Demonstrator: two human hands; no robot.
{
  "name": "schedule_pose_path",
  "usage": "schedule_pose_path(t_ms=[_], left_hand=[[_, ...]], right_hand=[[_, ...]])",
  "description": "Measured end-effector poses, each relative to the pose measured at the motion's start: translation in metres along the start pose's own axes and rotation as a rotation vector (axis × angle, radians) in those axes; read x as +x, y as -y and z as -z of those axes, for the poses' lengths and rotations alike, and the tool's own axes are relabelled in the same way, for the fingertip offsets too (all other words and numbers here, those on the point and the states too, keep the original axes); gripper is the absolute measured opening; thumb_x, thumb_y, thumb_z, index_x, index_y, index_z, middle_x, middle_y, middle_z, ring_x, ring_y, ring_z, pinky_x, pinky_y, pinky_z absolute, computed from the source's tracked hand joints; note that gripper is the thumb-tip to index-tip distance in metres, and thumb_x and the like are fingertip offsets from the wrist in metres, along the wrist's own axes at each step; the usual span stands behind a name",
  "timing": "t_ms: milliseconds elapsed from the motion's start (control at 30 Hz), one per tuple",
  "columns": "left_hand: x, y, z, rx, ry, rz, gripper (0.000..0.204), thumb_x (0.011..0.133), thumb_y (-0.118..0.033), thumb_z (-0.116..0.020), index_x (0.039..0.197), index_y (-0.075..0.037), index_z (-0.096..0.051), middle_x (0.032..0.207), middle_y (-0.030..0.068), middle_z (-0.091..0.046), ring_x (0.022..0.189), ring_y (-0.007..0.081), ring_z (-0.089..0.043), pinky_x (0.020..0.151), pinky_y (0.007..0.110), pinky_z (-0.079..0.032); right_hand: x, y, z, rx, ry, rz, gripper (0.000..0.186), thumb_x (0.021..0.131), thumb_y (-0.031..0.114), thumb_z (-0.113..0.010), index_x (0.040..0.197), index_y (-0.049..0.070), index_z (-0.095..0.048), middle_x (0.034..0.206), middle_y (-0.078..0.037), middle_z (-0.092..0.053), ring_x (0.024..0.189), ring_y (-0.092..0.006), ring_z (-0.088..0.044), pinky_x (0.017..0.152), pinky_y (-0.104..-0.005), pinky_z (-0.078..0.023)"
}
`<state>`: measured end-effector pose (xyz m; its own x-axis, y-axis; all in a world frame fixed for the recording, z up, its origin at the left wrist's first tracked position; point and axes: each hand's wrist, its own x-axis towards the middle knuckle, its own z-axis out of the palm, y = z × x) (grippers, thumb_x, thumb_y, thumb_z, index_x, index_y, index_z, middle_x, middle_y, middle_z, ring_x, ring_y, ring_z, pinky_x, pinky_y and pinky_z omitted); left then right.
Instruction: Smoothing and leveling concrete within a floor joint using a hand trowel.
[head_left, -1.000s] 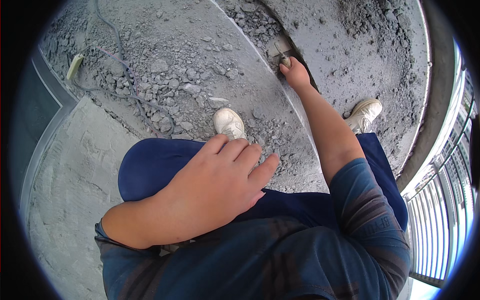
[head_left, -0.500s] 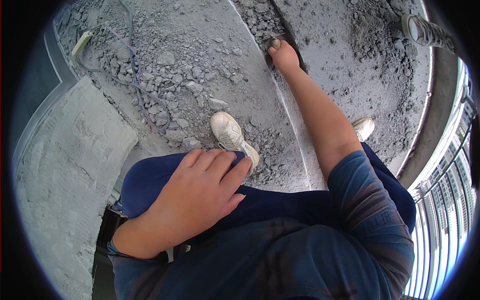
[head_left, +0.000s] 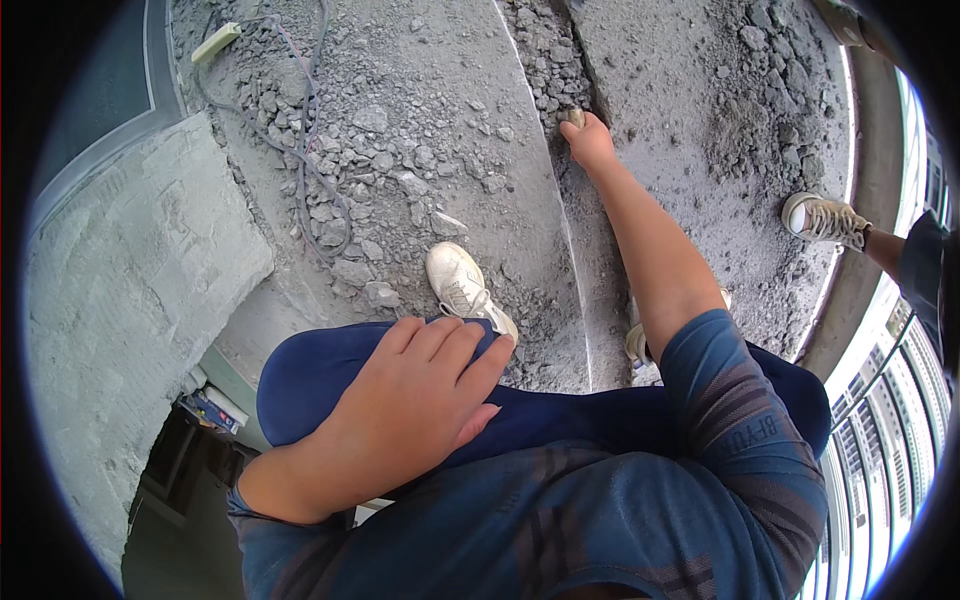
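Observation:
My right hand [head_left: 591,142] reaches far forward, closed round the pale rounded handle of a small hand tool [head_left: 576,118]. The tool's working end is hidden from view. It is down at a narrow channel filled with broken rubble [head_left: 545,55], between a white line and a dark straight edge in the concrete. My left hand [head_left: 420,385] lies on my bent left knee [head_left: 310,385], holding nothing, with its fingers stretched out.
Grey rubble [head_left: 370,160] and a looped cable with a pale power strip [head_left: 217,43] lie on the left. A rough concrete slab [head_left: 150,230] stands near my left side. Another person's shoe [head_left: 826,219] is at the right, by the curved edge with a railing beyond.
My right hand has drawn a little nearer along the channel with the tool. My view has shifted, and the other person's foot has come nearer. My left hand stays on the knee.

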<state>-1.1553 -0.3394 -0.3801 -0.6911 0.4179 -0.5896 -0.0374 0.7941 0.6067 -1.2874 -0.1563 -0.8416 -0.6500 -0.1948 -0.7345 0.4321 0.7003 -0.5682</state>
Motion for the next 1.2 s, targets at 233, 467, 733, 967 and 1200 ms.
schedule_pose_path(t_ms=[233, 467, 733, 967, 1200], left_hand=[[-0.001, -0.010, -0.001, 0.001, 0.009, -0.019, 0.059, 0.078, -0.025, -0.075, 0.128, 0.000, -0.055, 0.120, 0.0170, -0.057, 0.111, 0.0333, -0.056, 0.097, 0.044, -0.043], [0.002, -0.017, 0.000, -0.001, 0.016, -0.033, 0.059, 0.078, -0.023, -0.075, 0.128, 0.000, -0.055, 0.120, 0.0173, -0.057, 0.112, 0.0340, -0.055, 0.097, 0.045, -0.043], [0.010, -0.019, 0.001, -0.005, 0.027, -0.063, 0.060, 0.078, -0.023, -0.074, 0.129, 0.001, -0.054, 0.121, 0.0175, -0.056, 0.113, 0.0351, -0.055, 0.098, 0.046, -0.043], [0.017, -0.014, 0.004, 0.005, 0.071, -0.088, 0.060, 0.077, -0.023, -0.074, 0.129, 0.000, -0.055, 0.121, 0.0171, -0.056, 0.113, 0.0346, -0.055, 0.098, 0.046, -0.043], [0.026, -0.019, 0.001, 0.017, 0.096, -0.120, 0.062, 0.075, -0.022, -0.076, 0.129, -0.001, -0.055, 0.122, 0.0163, -0.057, 0.114, 0.0336, -0.055, 0.098, 0.046, -0.043]], right_hand=[[-0.029, 0.016, 0.016, -0.038, -0.053, 0.011, 0.039, 0.082, 0.036, -0.064, 0.101, 0.003, -0.064, 0.098, -0.021, -0.069, 0.095, -0.0380, -0.066, 0.084, -0.0448, -0.050], [-0.106, 0.122, -0.007, -0.371, -0.043, 0.304, 0.035, 0.087, 0.032, -0.065, 0.102, 0.002, -0.058, 0.096, -0.022, -0.069, 0.090, -0.0381, -0.068, 0.078, -0.0491, -0.053], [-0.143, 0.063, -0.018, -0.293, 0.003, 0.391, 0.033, 0.086, 0.032, -0.067, 0.101, 0.006, -0.053, 0.087, -0.020, -0.068, 0.082, -0.0395, -0.067, 0.073, -0.0490, -0.052], [-0.213, -0.121, 0.015, -0.202, -0.184, -0.117, 0.036, 0.087, 0.038, -0.067, 0.095, 0.005, -0.055, 0.085, -0.022, -0.065, 0.083, -0.0436, -0.063, 0.073, -0.0492, -0.049], [-0.235, -0.196, 0.001, -0.053, 0.053, -0.356, 0.045, 0.086, 0.045, -0.066, 0.106, 0.004, -0.065, 0.098, -0.022, -0.069, 0.096, -0.0410, -0.065, 0.083, -0.0460, -0.050]])
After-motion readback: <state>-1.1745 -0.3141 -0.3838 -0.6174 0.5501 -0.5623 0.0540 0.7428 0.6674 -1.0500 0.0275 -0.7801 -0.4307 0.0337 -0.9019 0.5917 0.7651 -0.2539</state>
